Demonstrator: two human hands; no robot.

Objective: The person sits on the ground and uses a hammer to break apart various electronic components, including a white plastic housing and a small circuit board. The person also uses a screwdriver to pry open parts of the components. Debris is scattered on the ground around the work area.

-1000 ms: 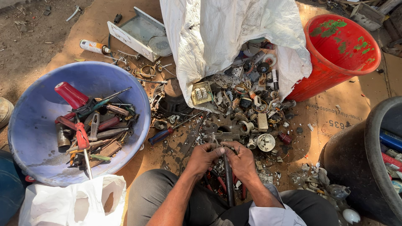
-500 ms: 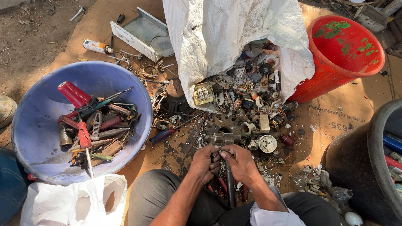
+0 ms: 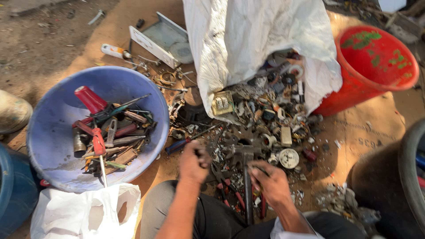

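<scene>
- The blue basin (image 3: 48,132) at left already holds a share of sorted tools: screwdrivers, pliers, a red cap.
- My left hand (image 3: 194,163) sits at the near edge of the scrap pile (image 3: 265,119), fingers curled shut on a small dark piece I can't identify.
- My right hand (image 3: 271,183) grips the hammer (image 3: 245,177), its handle running toward me.
- Most of the pile spilling from the white sack (image 3: 248,40) looks unsorted.
- The red bucket (image 3: 376,57) at far right seems empty.

blurred hands (image 3: 195,161), black bin (image 3: 398,186) cut off
</scene>
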